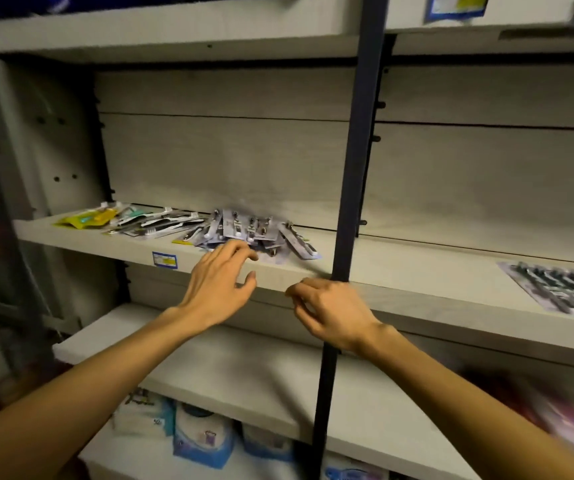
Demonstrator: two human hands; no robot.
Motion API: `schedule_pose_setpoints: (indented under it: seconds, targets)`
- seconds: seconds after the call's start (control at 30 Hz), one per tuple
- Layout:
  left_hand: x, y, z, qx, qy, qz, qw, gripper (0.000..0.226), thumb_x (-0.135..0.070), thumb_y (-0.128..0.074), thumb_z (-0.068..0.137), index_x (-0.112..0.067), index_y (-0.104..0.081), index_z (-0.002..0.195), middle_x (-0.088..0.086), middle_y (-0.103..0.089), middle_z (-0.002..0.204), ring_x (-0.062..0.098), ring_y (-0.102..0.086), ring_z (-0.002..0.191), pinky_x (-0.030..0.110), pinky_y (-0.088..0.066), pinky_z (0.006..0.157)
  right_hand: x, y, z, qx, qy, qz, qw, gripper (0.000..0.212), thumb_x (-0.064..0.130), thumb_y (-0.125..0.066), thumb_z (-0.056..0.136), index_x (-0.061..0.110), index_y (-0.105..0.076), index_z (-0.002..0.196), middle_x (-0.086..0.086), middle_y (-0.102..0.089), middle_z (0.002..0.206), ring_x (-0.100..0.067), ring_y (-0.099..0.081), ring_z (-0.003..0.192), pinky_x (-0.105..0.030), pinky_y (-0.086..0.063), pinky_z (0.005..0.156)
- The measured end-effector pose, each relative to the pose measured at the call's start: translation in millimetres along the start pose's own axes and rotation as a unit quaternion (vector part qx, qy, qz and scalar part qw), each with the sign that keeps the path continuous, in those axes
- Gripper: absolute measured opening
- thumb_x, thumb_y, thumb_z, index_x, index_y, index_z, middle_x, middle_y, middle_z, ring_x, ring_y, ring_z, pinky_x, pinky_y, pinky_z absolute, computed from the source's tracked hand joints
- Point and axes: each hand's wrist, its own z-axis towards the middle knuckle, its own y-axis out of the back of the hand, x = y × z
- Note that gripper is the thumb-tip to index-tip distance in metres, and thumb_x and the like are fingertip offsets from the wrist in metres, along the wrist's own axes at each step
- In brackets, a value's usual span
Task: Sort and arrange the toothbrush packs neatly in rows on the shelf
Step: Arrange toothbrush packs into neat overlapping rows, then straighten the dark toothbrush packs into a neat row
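Centrally, a pale wood-grain shelf [133,249] carries the toothbrush packs, seen from the head camera looking slightly upward and forward. A loose heap of grey-carded packs [258,232] lies near the middle of the shelf, overlapping one another at mixed angles, some tilted up against the back panel [230,161]. To its left lies a flatter group of dark-and-white toothbrush packs [155,223], and farther left a yellow pack [86,218] rests near the shelf's end. A blue-and-yellow price label [164,260] is fixed to the shelf's front edge, below and between these groups.

The left hand [221,282] reaches forward, palm down, with its fingers spread moderately and slightly curled; the fingertips [244,249] sit at the front edge of the grey heap, though whether they touch a pack cannot be told. It grips nothing. The right hand [330,311] hovers in front of the shelf's edge, beside a dark vertical upright [355,168] that crosses the view; its fingers are curled loosely inward, thumb and forefinger close together, with no pack visible between them.

On the far right, past the upright, a large multi-brush card [562,289] lies flat on the same shelf level, well apart from the heap. Lower shelves hold blurred white-and-blue packages [202,434].
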Motion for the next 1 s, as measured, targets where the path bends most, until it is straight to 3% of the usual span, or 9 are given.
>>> schedule_pose_setpoints:
  seconds: [0.17,0.4,0.6,0.67,0.77,0.87,1.0]
  targets:
    - [53,1,17,0.009,0.051,-0.013,0.999,0.028,-0.031,-0.06,0.092,-0.024,-0.059,0.12,-0.006,-0.053,0.127,0.018,-0.055,0.113,0.037,-0.045,0.091,5,-21,62,-0.023,-0.018,-0.019,0.999,0.037,0.033,-0.048,0.095,0.02,-0.058,0.129,0.001,-0.061,0.126,-0.02,-0.055,0.115,-0.034,-0.05,0.088]
    - [120,-24,70,0.033,0.058,-0.014,0.998,0.034,-0.037,-0.057,0.094,-0.022,-0.059,0.125,-0.004,-0.051,0.135,0.022,-0.054,0.117,0.033,-0.043,0.083,-26,-51,158,-0.022,-0.131,-0.009,0.991,0.042,0.034,-0.052,0.093,0.018,-0.054,0.132,-0.007,-0.058,0.133,-0.031,-0.046,0.125,-0.042,-0.042,0.098]
    - [166,-58,114,0.131,-0.042,0.019,0.99,0.062,-0.066,-0.038,0.097,-0.032,-0.042,0.149,-0.006,-0.027,0.163,0.019,-0.034,0.145,0.036,-0.033,0.112,-47,-87,217,-0.016,-0.158,-0.04,0.986,0.041,0.044,-0.05,0.09,0.024,-0.063,0.124,-0.003,-0.063,0.129,-0.029,-0.048,0.124,-0.041,-0.037,0.103]
    - [181,-66,127,0.152,-0.068,0.023,0.986,0.069,-0.075,-0.031,0.093,-0.039,-0.036,0.152,-0.011,-0.021,0.165,0.015,-0.028,0.147,0.038,-0.03,0.115,-50,-100,223,-0.007,-0.172,-0.01,0.985,0.031,0.046,-0.049,0.089,0.027,-0.066,0.106,-0.002,-0.066,0.122,-0.029,-0.054,0.116,-0.04,-0.039,0.098]
    - [201,-76,144,0.175,-0.062,-0.033,0.982,0.077,-0.084,-0.028,0.086,-0.043,-0.036,0.151,-0.015,-0.031,0.161,0.01,-0.033,0.145,0.036,-0.033,0.116,-54,-104,225,0.015,-0.193,0.041,0.98,0.023,0.05,-0.051,0.088,0.028,-0.055,0.08,0.0,-0.069,0.101,-0.024,-0.055,0.083,-0.033,-0.035,0.071]
    - [213,-86,153,0.153,-0.079,-0.108,0.979,0.064,-0.075,-0.042,0.087,-0.04,-0.049,0.14,-0.018,-0.048,0.147,0.008,-0.048,0.133,0.036,-0.043,0.108,-55,-101,222,0.019,-0.216,0.033,0.976,0.024,0.048,-0.052,0.086,0.025,-0.059,0.085,0.001,-0.068,0.103,-0.024,-0.055,0.084,-0.033,-0.037,0.067]
    - [219,-95,158,0.124,-0.082,-0.166,0.975,0.047,-0.065,-0.048,0.087,-0.04,-0.055,0.127,-0.021,-0.047,0.147,0.008,-0.05,0.129,0.037,-0.046,0.102,-55,-95,214,0.01,-0.277,0.033,0.96,0.024,0.042,-0.057,0.083,0.029,-0.07,0.098,0.0,-0.07,0.105,-0.026,-0.06,0.093,-0.031,-0.042,0.068]
